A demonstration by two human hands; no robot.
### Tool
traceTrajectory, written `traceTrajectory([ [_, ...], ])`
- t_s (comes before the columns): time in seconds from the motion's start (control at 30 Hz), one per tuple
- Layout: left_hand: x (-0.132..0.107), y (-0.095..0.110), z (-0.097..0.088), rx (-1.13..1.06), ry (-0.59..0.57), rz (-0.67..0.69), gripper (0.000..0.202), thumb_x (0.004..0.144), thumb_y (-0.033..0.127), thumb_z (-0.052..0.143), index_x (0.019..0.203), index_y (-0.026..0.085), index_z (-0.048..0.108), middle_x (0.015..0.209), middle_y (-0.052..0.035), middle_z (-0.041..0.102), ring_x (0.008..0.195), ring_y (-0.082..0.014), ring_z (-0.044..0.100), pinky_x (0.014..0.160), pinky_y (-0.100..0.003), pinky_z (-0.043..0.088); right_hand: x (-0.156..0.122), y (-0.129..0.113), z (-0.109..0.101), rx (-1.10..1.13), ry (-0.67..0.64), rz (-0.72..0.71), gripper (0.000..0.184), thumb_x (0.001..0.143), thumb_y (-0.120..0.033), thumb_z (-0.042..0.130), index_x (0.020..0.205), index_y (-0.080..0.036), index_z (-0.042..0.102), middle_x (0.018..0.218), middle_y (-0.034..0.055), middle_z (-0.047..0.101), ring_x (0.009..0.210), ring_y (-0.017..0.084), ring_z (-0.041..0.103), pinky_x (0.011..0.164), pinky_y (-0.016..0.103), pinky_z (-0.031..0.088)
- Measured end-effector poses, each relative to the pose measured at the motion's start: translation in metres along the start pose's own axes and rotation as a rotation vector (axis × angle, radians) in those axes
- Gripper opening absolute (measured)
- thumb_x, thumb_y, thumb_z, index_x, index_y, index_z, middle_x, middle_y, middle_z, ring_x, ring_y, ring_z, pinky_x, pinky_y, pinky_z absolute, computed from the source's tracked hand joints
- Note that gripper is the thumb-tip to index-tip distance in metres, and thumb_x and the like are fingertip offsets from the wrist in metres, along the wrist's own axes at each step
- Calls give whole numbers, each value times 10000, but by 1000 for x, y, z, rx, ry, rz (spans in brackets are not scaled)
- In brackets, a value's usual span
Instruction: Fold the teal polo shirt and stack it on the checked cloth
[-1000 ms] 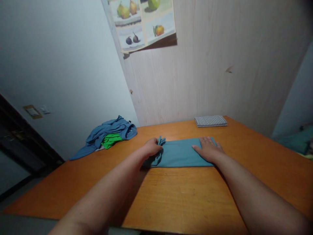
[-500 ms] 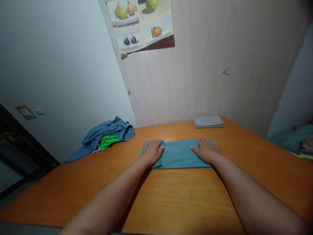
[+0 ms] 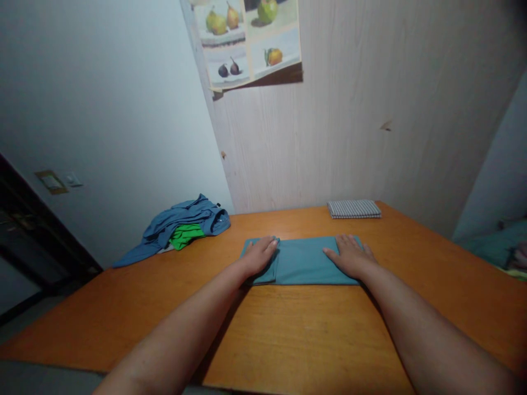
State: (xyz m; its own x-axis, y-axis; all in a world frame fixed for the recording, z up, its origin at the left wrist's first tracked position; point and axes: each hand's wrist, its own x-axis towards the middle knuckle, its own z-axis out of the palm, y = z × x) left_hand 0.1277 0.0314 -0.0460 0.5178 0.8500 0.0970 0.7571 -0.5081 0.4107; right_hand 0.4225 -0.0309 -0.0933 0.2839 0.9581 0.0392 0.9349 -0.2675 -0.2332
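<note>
While the left hand (image 3: 260, 254) lies flat on one end of the folded teal cloth (image 3: 302, 261), the right hand (image 3: 349, 255) presses its other end. Both palms are spread open on the orange table (image 3: 288, 340)

both hands (image 3: 259, 256) (image 3: 349, 255) flat on folded teal cloth (image 3: 304, 261), orange table (image 3: 288, 340).

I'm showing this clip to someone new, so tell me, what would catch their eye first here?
First, the left hand and right hand lying flat on a folded teal cloth in the middle of the orange table. Then the rumpled blue and green clothes at the far left, a folded striped cloth by the wall, and a fruit poster above.
</note>
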Motion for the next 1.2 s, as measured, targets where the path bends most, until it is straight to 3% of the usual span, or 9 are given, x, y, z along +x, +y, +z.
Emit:
traceTrajectory([
  [0.1,-11,-2,-5,1,81,4,512,1021,454,276,1378,214,555,1514,-110,487,1442,-263,360,1194,-468,212,0,1,1,-2,-1,-4,869,935,-681,219,1567,-86,262,1641,154,225,1516,326,153,1186,602,165],
  [0.23,-31,-2,4,136,-46,43,575,1005,541,297,1499,274,419,1620,-62,310,1515,-290,197,1204,-571,79,-3,0,-4,-7,-4,0,838,941,-675,220,1567,-120,279,1639,145,237,1514,319,167,1179,605,173],
  [0.37,-38,0,11,189,-63,54,632,996,601,251,1532,287,371,1631,-49,274,1522,-294,170,1205,-576,33,-16,-14,-20,-64,55,16,796,958,-650,244,1553,-126,319,1629,163,255,1512,337,169,1177,641,81],
  [0.5,-35,0,12,161,-64,65,661,986,626,255,1539,279,362,1634,-55,255,1526,-301,151,1201,-585,1,-36,-46,-29,-50,139,-202,824,968,-665,204,1579,-115,254,1648,147,190,1529,308,90,1210,561,23],
  [0.63,-34,-1,14,137,-57,79,705,962,670,274,1538,274,368,1634,-66,257,1524,-321,147,1197,-595,-21,-49,-63,-20,-39,-60,-383,870,925,-747,242,1602,-202,194,1665,102,128,1532,311,42,1210,562,38],
  [0.73,-35,2,14,145,-70,88,790,925,732,284,1542,245,365,1636,-86,242,1522,-343,141,1192,-608,-30,-49,-57,-15,-44,-191,-372,929,888,-796,269,1606,-220,147,1664,97,124,1530,316,68,1208,572,57],
  [0.87,-36,6,13,177,-78,86,873,888,783,280,1549,218,348,1641,-102,219,1522,-353,131,1190,-625,-11,-46,-47,-18,-54,-222,-354,956,874,-815,273,1603,-204,169,1661,94,140,1530,307,71,1216,552,65],
  [1.1,-39,10,10,218,-76,97,996,808,874,241,1553,219,332,1642,-98,227,1524,-343,132,1200,-618,41,-54,-68,-18,-60,-88,-289,857,922,-765,219,1593,-232,228,1664,113,96,1531,305,61,1196,587,87],
  [1.2,-39,12,9,215,-79,100,1016,788,883,264,1555,220,327,1645,-95,216,1523,-351,129,1200,-616,29,-56,-76,-14,-73,-125,-316,836,935,-745,227,1597,-234,211,1663,109,109,1532,300,63,1200,575,79],
])
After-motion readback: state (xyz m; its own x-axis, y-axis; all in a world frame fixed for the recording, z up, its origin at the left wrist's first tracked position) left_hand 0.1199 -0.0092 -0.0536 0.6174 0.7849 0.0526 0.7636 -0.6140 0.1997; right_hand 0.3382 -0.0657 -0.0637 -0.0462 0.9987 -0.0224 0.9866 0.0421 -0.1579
